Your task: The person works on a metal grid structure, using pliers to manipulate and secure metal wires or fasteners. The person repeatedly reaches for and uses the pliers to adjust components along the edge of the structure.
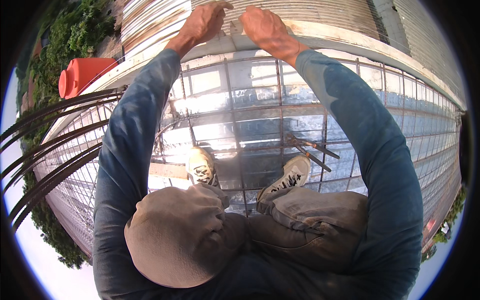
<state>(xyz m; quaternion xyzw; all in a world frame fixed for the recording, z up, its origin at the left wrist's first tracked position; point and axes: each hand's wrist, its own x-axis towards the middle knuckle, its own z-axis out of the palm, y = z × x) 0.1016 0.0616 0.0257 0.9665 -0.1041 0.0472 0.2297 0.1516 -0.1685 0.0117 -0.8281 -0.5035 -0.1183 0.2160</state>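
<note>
Both arms reach forward in blue sleeves to a pale concrete edge. My left hand [206, 24] is closed, its fingers curled and the forefinger pointing toward the right hand. Close by on the right, my right hand [266, 31] is closed too, thumb and fingers pressed together. Whatever they hold, if anything, is too small to make out. Below them spreads a grid of thin steel bars [231, 107] over shiny metal sheeting [260, 131]. A pair of pincers [311, 151] with dark handles lies on the grid beside my right shoe [292, 175], apart from both hands.
Thick ribbed steel bars [60, 107] jut out at the left. Beyond the concrete edge [345, 37] lie corrugated roof sheets [310, 12]. An orange-red tank [89, 75] stands at the far left. A wooden board [169, 171] is beside my left shoe [201, 166].
</note>
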